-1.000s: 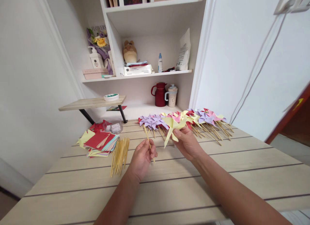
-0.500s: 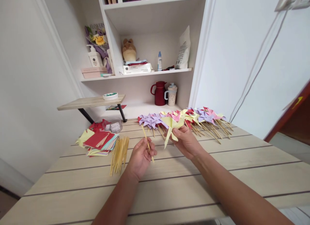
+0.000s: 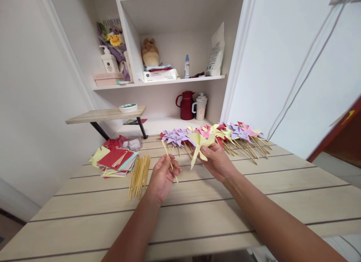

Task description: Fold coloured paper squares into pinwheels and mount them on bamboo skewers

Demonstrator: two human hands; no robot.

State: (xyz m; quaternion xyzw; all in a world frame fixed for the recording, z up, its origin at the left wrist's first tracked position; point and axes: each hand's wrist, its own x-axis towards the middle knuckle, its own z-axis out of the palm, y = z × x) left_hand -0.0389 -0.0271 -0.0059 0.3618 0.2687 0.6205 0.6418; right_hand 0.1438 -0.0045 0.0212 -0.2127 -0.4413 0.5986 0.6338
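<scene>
The left hand (image 3: pixel 163 177) is closed around a single stick (image 3: pixel 169 161), pinched near its lower end so that it slants up and to the left. The right hand (image 3: pixel 216 162) grips a folded yellow pinwheel (image 3: pixel 199 141) by its centre, just right of the stick's tip; stick and paper are close but apart, so this one is not yet joined.

Much looks done: a long row of finished pinwheels (image 3: pixel 239 133), purple, pink, red and yellow, lies along the far edge, each already on its stick. A good deal is left too, judging by the loose sticks (image 3: pixel 138 175) bundled to the left of the hands and the heap of paper squares (image 3: pixel 117 160) beyond them, with a small clear box (image 3: pixel 132 143) beside it.

The worktop (image 3: pixel 225 205) is pale planked wood with dark seams. At its far end are white shelves (image 3: pixel 169 79) holding a red jug (image 3: pixel 186 105), a mug (image 3: pixel 200 106), a plush toy (image 3: pixel 150 52) and bottles. A low wooden riser (image 3: pixel 107 114) stands far left, carrying a tape roll (image 3: pixel 128 107). The walls are white.
</scene>
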